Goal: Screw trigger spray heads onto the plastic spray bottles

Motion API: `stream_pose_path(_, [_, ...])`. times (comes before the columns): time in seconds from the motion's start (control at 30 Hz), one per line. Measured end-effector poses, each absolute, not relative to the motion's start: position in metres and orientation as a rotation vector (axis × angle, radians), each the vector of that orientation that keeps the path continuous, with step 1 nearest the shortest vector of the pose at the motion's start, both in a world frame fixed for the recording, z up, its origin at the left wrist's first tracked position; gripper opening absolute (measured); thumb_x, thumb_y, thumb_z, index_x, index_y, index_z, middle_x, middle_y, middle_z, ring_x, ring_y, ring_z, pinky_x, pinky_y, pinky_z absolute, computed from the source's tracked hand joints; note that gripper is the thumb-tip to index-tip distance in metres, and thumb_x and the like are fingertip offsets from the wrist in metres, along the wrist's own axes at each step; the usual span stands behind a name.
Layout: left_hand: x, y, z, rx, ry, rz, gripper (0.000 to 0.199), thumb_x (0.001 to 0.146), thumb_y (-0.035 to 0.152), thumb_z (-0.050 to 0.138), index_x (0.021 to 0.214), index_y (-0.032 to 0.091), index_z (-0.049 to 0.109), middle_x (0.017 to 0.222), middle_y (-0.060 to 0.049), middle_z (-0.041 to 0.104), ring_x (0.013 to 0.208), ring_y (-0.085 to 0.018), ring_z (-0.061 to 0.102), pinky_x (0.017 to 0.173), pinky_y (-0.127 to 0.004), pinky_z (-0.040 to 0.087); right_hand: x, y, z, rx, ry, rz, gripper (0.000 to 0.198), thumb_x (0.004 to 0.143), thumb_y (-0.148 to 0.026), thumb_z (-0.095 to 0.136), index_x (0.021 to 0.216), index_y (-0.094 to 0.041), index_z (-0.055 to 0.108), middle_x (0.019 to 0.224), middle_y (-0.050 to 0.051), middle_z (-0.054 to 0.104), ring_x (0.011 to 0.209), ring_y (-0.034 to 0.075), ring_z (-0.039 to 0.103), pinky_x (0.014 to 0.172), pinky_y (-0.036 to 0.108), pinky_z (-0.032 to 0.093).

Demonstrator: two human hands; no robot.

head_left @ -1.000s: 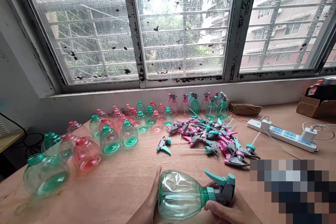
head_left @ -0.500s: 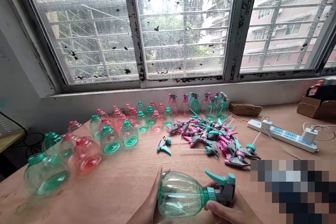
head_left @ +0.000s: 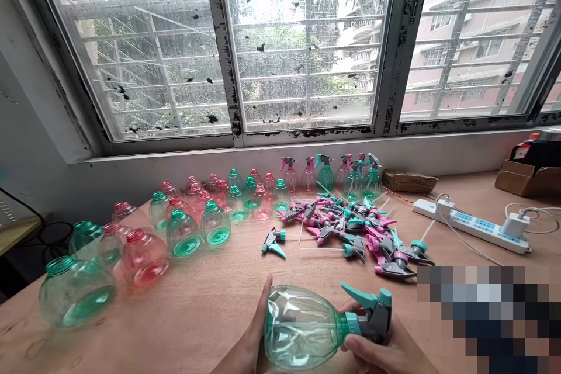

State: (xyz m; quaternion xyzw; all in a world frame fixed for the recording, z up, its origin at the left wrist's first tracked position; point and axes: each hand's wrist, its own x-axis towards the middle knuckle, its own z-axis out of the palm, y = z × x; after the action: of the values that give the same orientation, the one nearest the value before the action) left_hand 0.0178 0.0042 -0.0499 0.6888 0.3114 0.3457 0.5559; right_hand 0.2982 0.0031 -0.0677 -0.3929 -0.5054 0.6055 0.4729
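Observation:
A clear green spray bottle [head_left: 302,330] lies on its side between my hands at the bottom of the view, its base to the left. My left hand [head_left: 252,333] cups the base, most of its fingers hidden behind the bottle. On the neck end sits a teal and grey trigger sprayer [head_left: 376,320], its thin tube visible inside the bottle. My right hand [head_left: 383,353] grips around the collar, thumb in front and other fingers partly hidden behind. Beyond them, a loose teal-trigger sprayer [head_left: 274,242] lies on the wooden table [head_left: 197,310].
Open green and pink bottles [head_left: 184,234] stand in rows at the left. A heap of loose sprayers [head_left: 337,222] lies centre right, with several assembled spray bottles [head_left: 325,178] behind. Farther right are a white power strip [head_left: 475,225] with cables and a cardboard box [head_left: 519,178].
The bottle's body has turned slightly about its long axis, with the reflections on it shifted. Both hands keep nearly the same place and hold.

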Motion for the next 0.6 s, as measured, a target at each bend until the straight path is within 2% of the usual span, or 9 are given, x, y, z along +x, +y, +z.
stream_pose_path(0.07, [0.017, 0.004, -0.051, 1.603, 0.719, 0.809, 0.117, 0.084, 0.057, 0.071, 0.157, 0.030, -0.018, 0.164, -0.011, 0.028, 0.146, -0.036, 0.036, 0.121, -0.048, 0.024, 0.298, 0.003, -0.069, -0.960, -1.230, 1.486, 0.053, 0.067, -0.056, 0.086, 0.098, -0.017, 0.069, 0.057, -0.005, 0.060, 0.049, 0.010, 0.051, 0.048, 0.022, 0.044])
stream_pose_path(0.17, [0.017, 0.003, -0.052, 1.611, 0.728, 0.804, 0.110, 0.087, 0.054, 0.069, 0.159, 0.030, -0.011, 0.167, -0.009, 0.022, 0.151, -0.035, 0.025, 0.124, -0.047, 0.013, 0.299, 0.004, -0.073, -0.971, -1.206, 1.492, 0.055, 0.065, -0.054, 0.088, 0.100, -0.016, 0.068, 0.063, -0.003, 0.065, 0.049, 0.011, 0.053, 0.048, 0.023, 0.044])
stream_pose_path(0.23, [0.018, 0.003, -0.052, 1.627, 0.731, 0.827, 0.106, 0.087, 0.052, 0.069, 0.159, 0.033, -0.008, 0.168, -0.007, 0.016, 0.152, -0.035, 0.024, 0.124, -0.048, 0.014, 0.299, 0.004, -0.075, -0.980, -1.210, 1.484, 0.055, 0.066, -0.054, 0.088, 0.101, -0.016, 0.067, 0.064, -0.002, 0.066, 0.050, 0.012, 0.054, 0.047, 0.023, 0.044])
stream_pose_path(0.3, [0.019, 0.003, -0.051, 1.634, 0.731, 0.852, 0.103, 0.089, 0.048, 0.069, 0.158, 0.038, -0.007, 0.169, -0.005, 0.011, 0.148, -0.035, 0.032, 0.122, -0.049, 0.021, 0.299, 0.005, -0.076, -0.981, -1.227, 1.476, 0.054, 0.067, -0.053, 0.087, 0.101, -0.016, 0.068, 0.062, -0.003, 0.064, 0.049, 0.011, 0.053, 0.047, 0.023, 0.042])
stream_pose_path(0.4, [0.020, 0.004, -0.050, 1.618, 0.721, 0.867, 0.098, 0.091, 0.042, 0.067, 0.157, 0.044, -0.006, 0.168, -0.004, 0.014, 0.139, -0.033, 0.046, 0.118, -0.048, 0.032, 0.300, 0.005, -0.076, -0.971, -1.243, 1.474, 0.053, 0.067, -0.053, 0.087, 0.100, -0.016, 0.067, 0.059, -0.004, 0.062, 0.047, 0.009, 0.050, 0.047, 0.022, 0.040])
stream_pose_path(0.5, [0.017, 0.006, -0.055, 1.610, 0.708, 0.855, 0.103, 0.089, 0.041, 0.071, 0.156, 0.044, -0.008, 0.167, -0.003, 0.020, 0.140, -0.033, 0.045, 0.119, -0.049, 0.030, 0.300, 0.004, -0.076, -0.977, -1.237, 1.481, 0.053, 0.068, -0.053, 0.087, 0.100, -0.016, 0.067, 0.059, -0.005, 0.062, 0.047, 0.009, 0.050, 0.046, 0.021, 0.039])
stream_pose_path(0.6, [0.013, 0.010, -0.063, 1.619, 0.654, 0.839, 0.106, 0.087, 0.049, 0.070, 0.157, 0.040, -0.009, 0.168, -0.004, 0.015, 0.146, -0.036, 0.037, 0.121, -0.052, 0.025, 0.300, 0.004, -0.075, -0.992, -1.224, 1.488, 0.056, 0.067, -0.056, 0.086, 0.101, -0.016, 0.067, 0.059, -0.004, 0.061, 0.049, 0.011, 0.052, 0.048, 0.023, 0.041])
